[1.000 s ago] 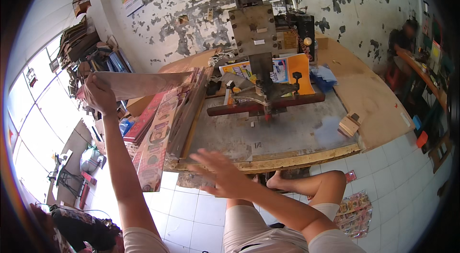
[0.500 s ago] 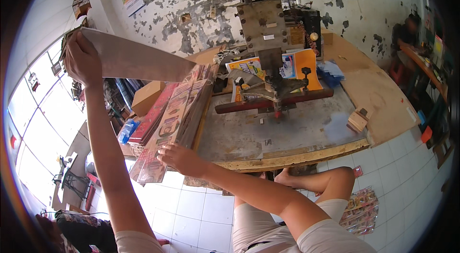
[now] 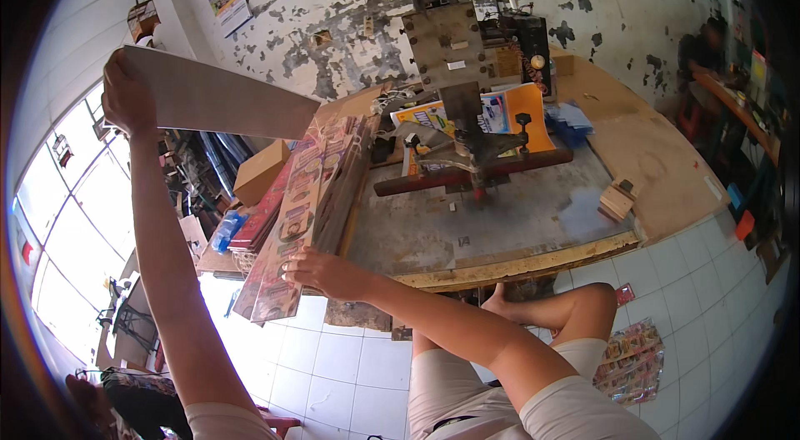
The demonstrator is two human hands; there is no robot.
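High at the far left, my left hand (image 3: 129, 97) is closed round the raised end of a long pale grey strip of board (image 3: 221, 98). The board slants down to the right, and its lower end comes against the far end of a stack of printed strips (image 3: 304, 202), pink and red with repeated pictures. These strips lie lengthwise along the table's left side, their near ends jutting past the front edge. On the stack's near right edge lies my right hand (image 3: 329, 273), fingers slightly bent and apart, touching the top strip.
A metal press (image 3: 457, 90) with a red-edged crossbar (image 3: 521, 163) stands over the grey metal plate (image 3: 417, 232). A wooden block (image 3: 617, 200) sits at the right. Left of the strips are a cardboard box (image 3: 261, 173) and blue plastic (image 3: 227, 229). Printed sheets (image 3: 631, 361) lie on the floor.
My left hand has moved left, drawing the grey board with it; its lower end has slid left across the stack's far end. My right hand stays at the stack's near edge.
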